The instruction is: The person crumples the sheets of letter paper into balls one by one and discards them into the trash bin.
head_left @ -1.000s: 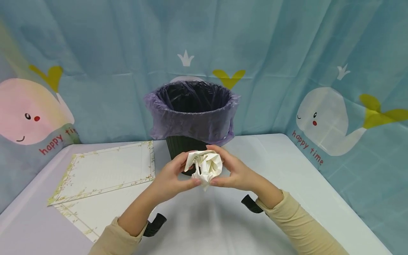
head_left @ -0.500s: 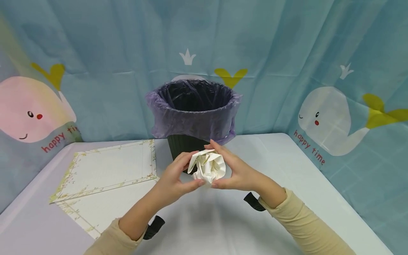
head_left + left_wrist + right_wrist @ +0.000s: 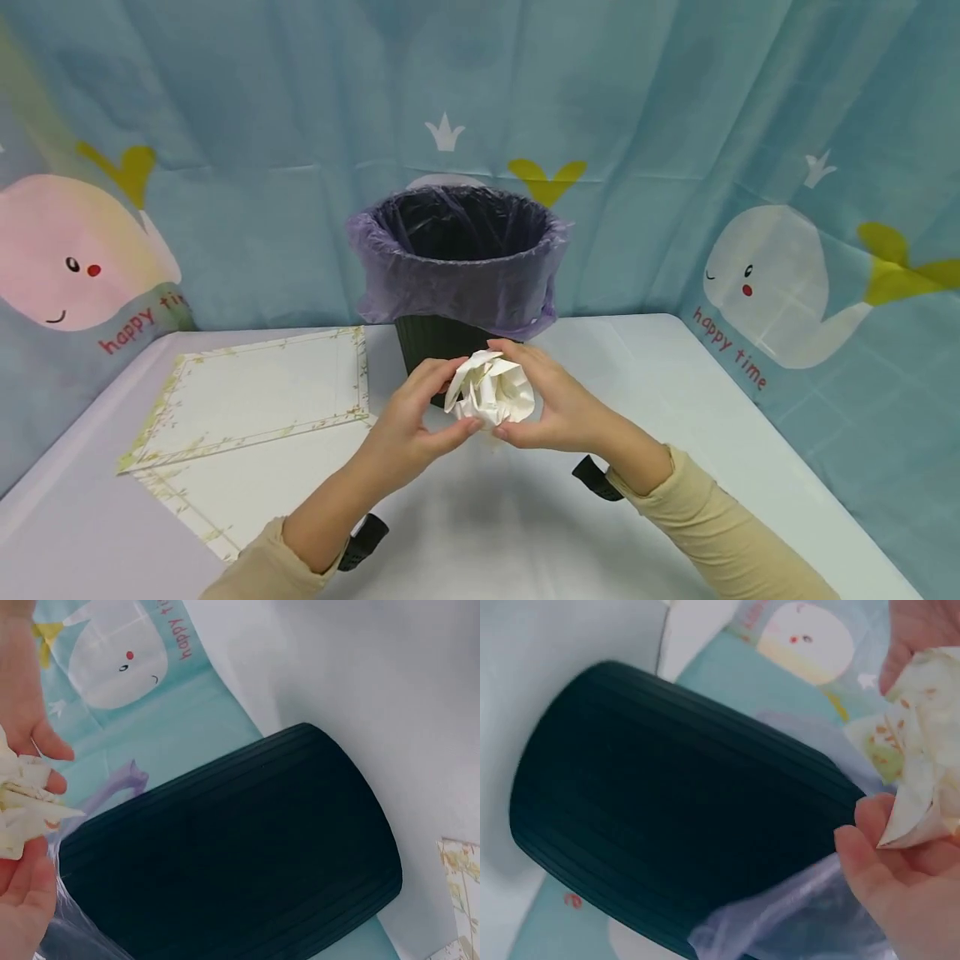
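Between both hands is a crumpled ball of off-white paper [image 3: 491,390], held above the table in front of the bin. My left hand [image 3: 412,414] grips its left side, thumb at the near bottom and fingers behind. The right hand [image 3: 551,400] holds the other side the same way, its thumb close to the left one. In the right wrist view the crumpled paper [image 3: 930,750] shows a printed leaf pattern, with fingers [image 3: 870,859] curled under it. At the left edge of the left wrist view, the paper [image 3: 22,799] sits between the two hands.
A dark green trash bin [image 3: 435,342] with a purple liner bag [image 3: 465,292] folded over its rim stands at the back of the white table [image 3: 637,392]. Two sheets of leaf-bordered paper [image 3: 262,392] overlap on the left. A patterned curtain [image 3: 622,100] hangs behind.
The hands have shifted slightly to the right in the head view, and the paper looks more tightly gathered and rounder. The bin and sheets stay in place.
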Motion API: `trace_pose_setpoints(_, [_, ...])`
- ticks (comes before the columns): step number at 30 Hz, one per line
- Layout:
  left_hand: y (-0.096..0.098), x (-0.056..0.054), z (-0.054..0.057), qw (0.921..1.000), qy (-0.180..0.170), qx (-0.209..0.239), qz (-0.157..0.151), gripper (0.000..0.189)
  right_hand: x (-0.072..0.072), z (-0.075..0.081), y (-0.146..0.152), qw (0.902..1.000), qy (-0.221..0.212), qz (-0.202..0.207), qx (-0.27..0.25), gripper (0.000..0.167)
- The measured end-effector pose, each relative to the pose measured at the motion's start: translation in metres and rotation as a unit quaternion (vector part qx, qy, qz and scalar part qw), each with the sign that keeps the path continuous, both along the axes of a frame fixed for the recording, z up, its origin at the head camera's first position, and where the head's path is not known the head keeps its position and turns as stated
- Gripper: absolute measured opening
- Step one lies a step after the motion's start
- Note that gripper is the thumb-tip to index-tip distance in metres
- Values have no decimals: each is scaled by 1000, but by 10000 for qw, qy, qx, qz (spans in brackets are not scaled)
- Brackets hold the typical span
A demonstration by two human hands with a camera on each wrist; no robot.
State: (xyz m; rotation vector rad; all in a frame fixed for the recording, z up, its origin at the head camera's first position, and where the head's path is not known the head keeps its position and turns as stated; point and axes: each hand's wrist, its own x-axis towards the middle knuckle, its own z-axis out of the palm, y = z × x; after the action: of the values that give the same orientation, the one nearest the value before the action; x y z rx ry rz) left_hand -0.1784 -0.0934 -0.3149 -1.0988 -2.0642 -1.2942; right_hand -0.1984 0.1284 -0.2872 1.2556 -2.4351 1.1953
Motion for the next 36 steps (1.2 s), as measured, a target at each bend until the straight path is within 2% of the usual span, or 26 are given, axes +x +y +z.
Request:
trace_pose_setpoints(3, [3,1,0,9998,68,191,73,45,-1,-5,-4,9990,144,43,-423,68])
trace_pose_setpoints(6, [6,2,0,9990,118,432,85,40,-3,-10,-7,9956,463,82,-807,58])
trace_pose_setpoints(11, [11,3,0,9960,362,814,45,34,-4,-16,-14,9839,935,196,-1514,44])
trace_pose_setpoints(15, [18,1,-1,9920,445,1176,84,30,-3,-22,-22,9687,738,357,-2345,27])
trace_pose_setpoints(19, [24,-1,-5,9861,132,1656,107,22,-2,-29,-30,9510,391,388,-3043,14])
trace_pose_setpoints(22, [26,-5,-9,9827,37,1852,3,20,-2,-35,-34,9419,420,379,-3310,10])
trace_pose_setpoints(25, [23,-9,-10,9859,-279,1643,-167,17,-4,-39,-31,9428,434,304,-3291,8])
trace_pose_setpoints(27, [19,-9,-8,9904,-529,1258,-222,18,-4,-38,-28,9466,357,155,-3201,7])
trace_pose_setpoints(30, [13,-6,-3,9927,-974,646,-288,34,-2,-31,-23,9483,-66,-151,-3169,9])
trace_pose_setpoints(33, [12,-2,-1,9935,-1079,284,-219,51,-1,-23,-21,9458,-493,-331,-3193,13])
trace_pose_setpoints(36, [14,-1,-2,9929,-1124,375,-81,51,-1,-18,-20,9503,-677,-355,-3019,14])
